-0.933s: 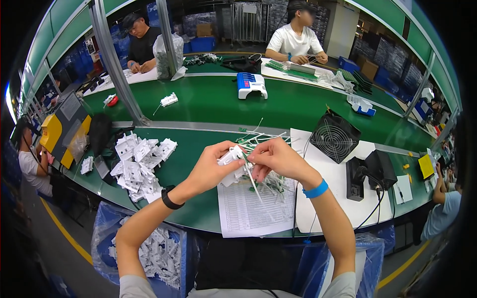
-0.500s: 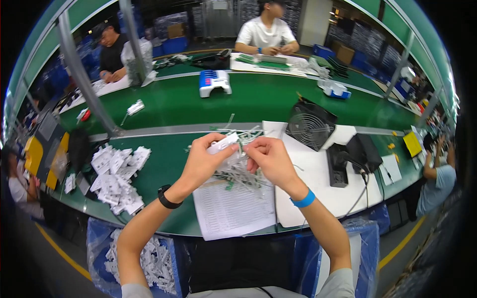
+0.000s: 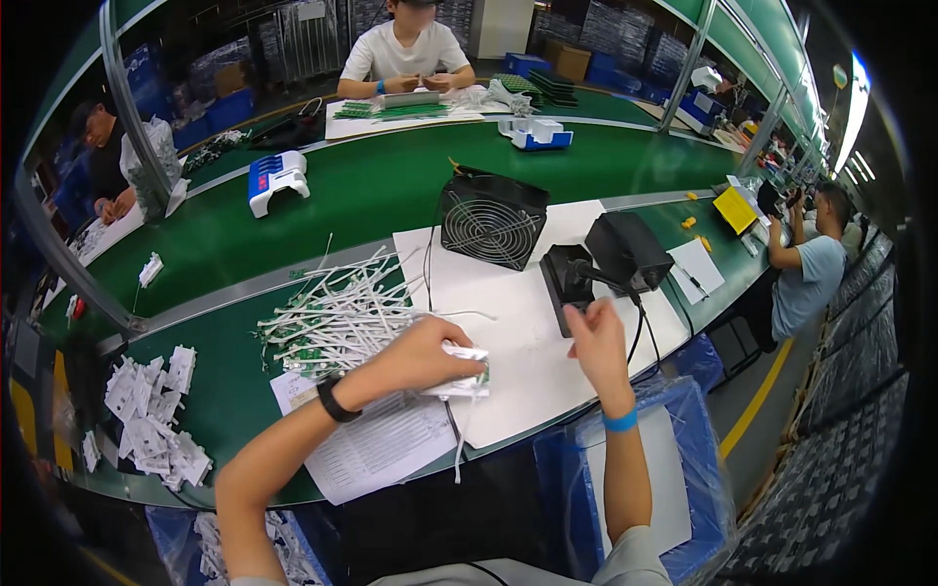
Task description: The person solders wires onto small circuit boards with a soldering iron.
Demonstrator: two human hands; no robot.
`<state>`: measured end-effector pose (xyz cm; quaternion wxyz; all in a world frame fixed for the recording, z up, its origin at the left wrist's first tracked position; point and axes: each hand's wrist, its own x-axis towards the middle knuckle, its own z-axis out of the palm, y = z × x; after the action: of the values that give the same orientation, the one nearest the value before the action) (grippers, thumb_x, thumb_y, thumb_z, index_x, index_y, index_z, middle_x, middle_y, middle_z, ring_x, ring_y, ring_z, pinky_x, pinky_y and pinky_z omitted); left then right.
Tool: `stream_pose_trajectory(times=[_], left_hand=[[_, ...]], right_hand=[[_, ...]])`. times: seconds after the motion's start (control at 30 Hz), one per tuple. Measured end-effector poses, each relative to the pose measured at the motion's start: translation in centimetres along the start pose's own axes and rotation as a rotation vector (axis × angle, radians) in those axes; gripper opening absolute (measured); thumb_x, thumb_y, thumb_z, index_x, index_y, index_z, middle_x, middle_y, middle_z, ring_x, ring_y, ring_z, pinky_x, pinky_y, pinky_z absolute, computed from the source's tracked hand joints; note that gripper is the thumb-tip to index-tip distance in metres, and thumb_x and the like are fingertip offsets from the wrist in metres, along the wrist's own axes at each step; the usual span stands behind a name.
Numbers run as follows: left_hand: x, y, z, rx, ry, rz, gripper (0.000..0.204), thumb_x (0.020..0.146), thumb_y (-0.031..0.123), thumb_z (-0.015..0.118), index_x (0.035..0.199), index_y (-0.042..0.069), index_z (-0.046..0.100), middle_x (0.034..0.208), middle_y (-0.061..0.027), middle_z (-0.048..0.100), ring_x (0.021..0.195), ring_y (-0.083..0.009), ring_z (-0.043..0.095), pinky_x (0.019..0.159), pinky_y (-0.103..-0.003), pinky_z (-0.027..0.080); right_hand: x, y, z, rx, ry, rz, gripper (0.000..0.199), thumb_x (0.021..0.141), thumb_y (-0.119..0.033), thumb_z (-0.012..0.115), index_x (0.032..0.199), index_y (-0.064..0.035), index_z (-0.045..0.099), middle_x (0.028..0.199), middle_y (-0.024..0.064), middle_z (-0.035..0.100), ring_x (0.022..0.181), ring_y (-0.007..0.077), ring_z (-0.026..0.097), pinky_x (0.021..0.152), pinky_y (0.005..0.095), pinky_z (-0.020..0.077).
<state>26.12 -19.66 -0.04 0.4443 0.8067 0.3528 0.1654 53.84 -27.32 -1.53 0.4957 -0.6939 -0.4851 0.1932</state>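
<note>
Two hands: left (image 3: pixel 426 357) grips a white housing (image 3: pixel 459 389) by printed sheet (image 3: pixel 376 449), right (image 3: pixel 599 354) spreads loosely.

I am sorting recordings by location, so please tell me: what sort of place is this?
Probably a factory assembly workshop: a jumbled pile of white plastic parts and a heap of thin white cables lie on a green worktop, and a person in a white shirt works opposite.

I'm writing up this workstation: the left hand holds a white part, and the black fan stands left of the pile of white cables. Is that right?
Not quite: the black fan stands right of the cable pile, as the head view shows. The left hand does hold a white part.
</note>
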Motion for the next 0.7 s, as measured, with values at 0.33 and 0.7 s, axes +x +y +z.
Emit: stream_pose_trajectory(times=[0.33,0.7], left_hand=[[3.4,0.0,5.0,0.183,0.114,0.01,0.043,0.078,0.039,0.079,0.099,0.001,0.075,0.101,-0.0213,0.071,0.098,-0.0351,0.068,0.085,-0.041,0.053],[1.8,-0.4,5.9,0.156,0.341,0.262,0.041,0.084,0.022,0.074,0.119,0.002,0.067,0.118,-0.0159,0.062,0.114,-0.0339,0.055,0.099,-0.04,0.046]], right_hand=[[4.3,0.0,-0.4,0.131,0.251,-0.138,0.016,0.098,-0.013,0.065,0.105,0.0005,0.063,0.069,0.0036,0.062,0.058,0.009,0.057,0.053,0.0242,0.0445],[1.5,-0.9,-3.7,0.393,0.568,-0.36,0.022,0.108,-0.02,0.047,0.116,0.0009,0.052,0.075,0.0105,0.064,0.06,0.0143,0.064,0.054,0.024,0.0512]])
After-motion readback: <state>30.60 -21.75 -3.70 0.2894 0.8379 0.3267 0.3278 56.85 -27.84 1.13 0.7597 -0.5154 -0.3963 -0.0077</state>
